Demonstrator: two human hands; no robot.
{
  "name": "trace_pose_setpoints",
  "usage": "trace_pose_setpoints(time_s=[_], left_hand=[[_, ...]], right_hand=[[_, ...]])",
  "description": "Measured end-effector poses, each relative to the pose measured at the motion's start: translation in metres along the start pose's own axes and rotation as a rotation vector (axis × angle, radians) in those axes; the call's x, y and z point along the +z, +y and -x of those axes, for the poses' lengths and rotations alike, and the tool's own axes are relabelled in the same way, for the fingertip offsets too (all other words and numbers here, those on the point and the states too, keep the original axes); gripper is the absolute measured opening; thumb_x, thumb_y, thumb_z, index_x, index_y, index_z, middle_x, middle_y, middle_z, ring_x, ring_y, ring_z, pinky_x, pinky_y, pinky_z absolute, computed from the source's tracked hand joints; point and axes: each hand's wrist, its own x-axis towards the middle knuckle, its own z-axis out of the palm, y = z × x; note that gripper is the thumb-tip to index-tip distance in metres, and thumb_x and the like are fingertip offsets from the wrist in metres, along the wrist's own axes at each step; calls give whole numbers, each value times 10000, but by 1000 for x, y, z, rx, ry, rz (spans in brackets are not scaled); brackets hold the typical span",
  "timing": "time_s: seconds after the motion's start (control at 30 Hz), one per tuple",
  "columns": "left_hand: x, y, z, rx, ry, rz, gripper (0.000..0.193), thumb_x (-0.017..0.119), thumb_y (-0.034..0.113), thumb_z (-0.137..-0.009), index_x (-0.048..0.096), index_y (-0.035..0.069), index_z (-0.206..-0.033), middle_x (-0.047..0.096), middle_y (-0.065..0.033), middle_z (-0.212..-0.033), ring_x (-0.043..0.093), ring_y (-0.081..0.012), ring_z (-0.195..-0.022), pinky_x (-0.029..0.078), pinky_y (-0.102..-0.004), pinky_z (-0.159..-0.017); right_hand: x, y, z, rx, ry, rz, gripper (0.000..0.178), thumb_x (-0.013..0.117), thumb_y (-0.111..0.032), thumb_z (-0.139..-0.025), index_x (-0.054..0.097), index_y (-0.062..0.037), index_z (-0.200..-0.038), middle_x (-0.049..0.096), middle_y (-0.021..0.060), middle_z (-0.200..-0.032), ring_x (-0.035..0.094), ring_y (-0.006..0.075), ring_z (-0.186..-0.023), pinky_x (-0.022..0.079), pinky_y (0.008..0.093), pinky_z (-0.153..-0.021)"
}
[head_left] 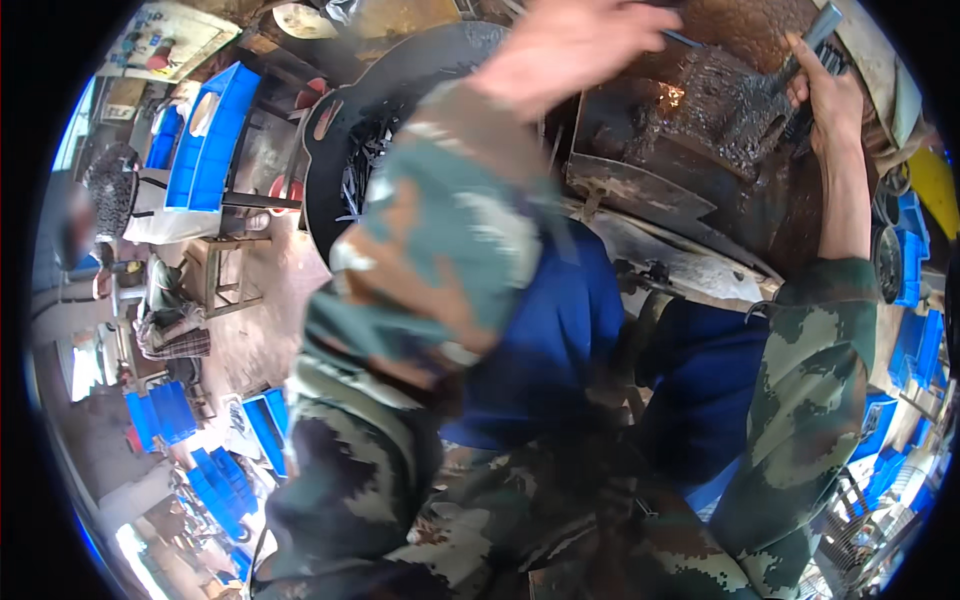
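My left hand (572,52), smeared by motion, reaches over the far side of a black basin (322,190). Its fingers look pinched on a thin metal piece (684,40), small and blurred. Thin metal strips (362,165) lie in the basin, partly behind my left sleeve. At the far right, my right hand (836,100) is closed round a metal lever handle (824,28). That handle slants down to a greasy, dark brown machine block (735,125), which has a round hole in its side. A small orange glint shows on the machine between my hands.
A bent metal plate (640,190) edges the machine's near side. Blue bins (212,140) stand at the left, with a wooden stool (235,270) below them. Another person (112,190) sits at far left. More blue bins (908,265) line the right edge.
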Motion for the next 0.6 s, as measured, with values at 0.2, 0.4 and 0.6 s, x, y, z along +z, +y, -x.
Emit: trace_pose_setpoints(time_s=[0.2,0.4,0.6], left_hand=[[-106,-34,115,-297,-102,-667,166,627,83,-912,707,-8,-1025,679,-70,-949,652,-167,-927,480,-272,-882],[-116,-97,206,-313,-312,-570,367,701,-30,-705,691,58,-1061,551,-81,-1209,612,-301,-1111,511,-371,-957],[-114,-104,218,-247,-296,-737,459,709,-2,-697,632,113,-1135,561,-75,-1199,612,-336,-1080,519,-409,-922]], right_hand=[[28,-21,22,-28,45,-32,163,700,-165,-921,647,-13,-897,490,2,-538,439,105,-411,377,271,-398],[35,-31,39,-64,140,-3,170,693,-145,-917,609,-32,-821,504,18,-531,446,127,-373,383,291,-358],[34,-31,40,-57,127,4,181,696,-158,-918,627,-33,-808,501,17,-516,448,132,-365,381,293,-357]])
